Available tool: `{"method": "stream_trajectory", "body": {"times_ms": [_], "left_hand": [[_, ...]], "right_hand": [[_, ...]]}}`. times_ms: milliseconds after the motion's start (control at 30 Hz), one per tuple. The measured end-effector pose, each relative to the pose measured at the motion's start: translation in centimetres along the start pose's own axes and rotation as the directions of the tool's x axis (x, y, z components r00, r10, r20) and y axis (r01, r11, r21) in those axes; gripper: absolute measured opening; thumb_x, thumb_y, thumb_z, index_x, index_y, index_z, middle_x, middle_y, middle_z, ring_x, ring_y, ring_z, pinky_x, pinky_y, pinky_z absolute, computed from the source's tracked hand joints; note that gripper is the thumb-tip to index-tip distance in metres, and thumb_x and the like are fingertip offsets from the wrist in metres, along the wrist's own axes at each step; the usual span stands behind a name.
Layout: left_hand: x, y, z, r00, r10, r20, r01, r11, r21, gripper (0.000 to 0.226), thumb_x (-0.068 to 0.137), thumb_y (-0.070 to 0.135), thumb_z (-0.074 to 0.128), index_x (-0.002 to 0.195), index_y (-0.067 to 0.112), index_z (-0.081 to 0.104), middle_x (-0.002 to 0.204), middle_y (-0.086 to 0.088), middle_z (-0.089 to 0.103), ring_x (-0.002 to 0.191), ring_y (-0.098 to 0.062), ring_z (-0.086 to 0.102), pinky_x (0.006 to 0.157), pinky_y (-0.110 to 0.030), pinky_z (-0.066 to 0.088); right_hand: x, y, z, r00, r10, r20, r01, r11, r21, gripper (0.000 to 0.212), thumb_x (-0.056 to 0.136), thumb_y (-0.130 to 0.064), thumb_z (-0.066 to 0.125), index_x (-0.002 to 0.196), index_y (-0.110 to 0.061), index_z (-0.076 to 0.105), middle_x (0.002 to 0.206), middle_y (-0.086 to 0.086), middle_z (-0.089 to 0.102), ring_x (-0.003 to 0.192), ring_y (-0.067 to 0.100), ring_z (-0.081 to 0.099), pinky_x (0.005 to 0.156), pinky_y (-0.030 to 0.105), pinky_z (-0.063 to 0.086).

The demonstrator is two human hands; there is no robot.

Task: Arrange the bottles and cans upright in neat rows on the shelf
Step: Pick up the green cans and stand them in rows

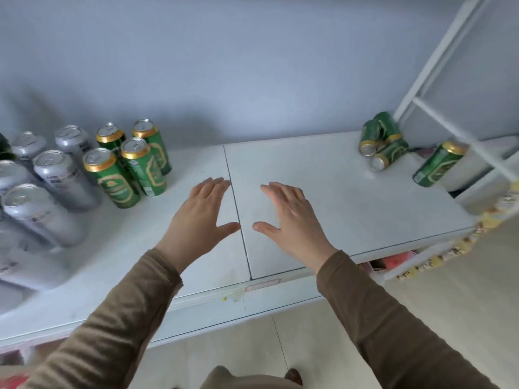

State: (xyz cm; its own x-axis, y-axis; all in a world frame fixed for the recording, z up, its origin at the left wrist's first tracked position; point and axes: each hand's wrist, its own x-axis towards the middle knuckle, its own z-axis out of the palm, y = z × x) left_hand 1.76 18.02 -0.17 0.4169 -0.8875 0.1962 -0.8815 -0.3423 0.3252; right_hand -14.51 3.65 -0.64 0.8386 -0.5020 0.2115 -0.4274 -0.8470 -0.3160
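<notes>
On the shelf [323,175] — eight green cans [112,178]

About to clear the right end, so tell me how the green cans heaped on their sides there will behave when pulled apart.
The heaped green cans lie on their sides on the smooth white shelf, so loosened ones will probably roll. They look rigid, likely slick metal. Whether they are full cannot be told.

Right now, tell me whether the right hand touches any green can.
Apart. The head view shows the right hand open mid-shelf, bare surface between it and the toppled green cans.
</notes>
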Motion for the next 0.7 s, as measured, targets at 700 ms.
{"method": "stream_trajectory", "body": {"times_ms": [700], "left_hand": [[21.2, 17.0, 13.6, 0.981, 0.057, 0.183, -0.01, 0.968, -0.25, 0.082, 0.086, 0.044, 0.072, 0.153, 0.02, 0.031, 0.155, 0.004, 0.035, 0.141, -0.018, 0.032, 0.113, -0.027, 0.027]], "right_hand": [[2.9, 27.8, -7.1, 0.964, 0.256, 0.067, -0.254, 0.966, -0.043, 0.078, 0.087, -0.046, 0.069, 0.151, -0.02, 0.034, 0.155, 0.003, 0.036, 0.141, 0.025, 0.029, 0.115, 0.041, 0.031]]}}
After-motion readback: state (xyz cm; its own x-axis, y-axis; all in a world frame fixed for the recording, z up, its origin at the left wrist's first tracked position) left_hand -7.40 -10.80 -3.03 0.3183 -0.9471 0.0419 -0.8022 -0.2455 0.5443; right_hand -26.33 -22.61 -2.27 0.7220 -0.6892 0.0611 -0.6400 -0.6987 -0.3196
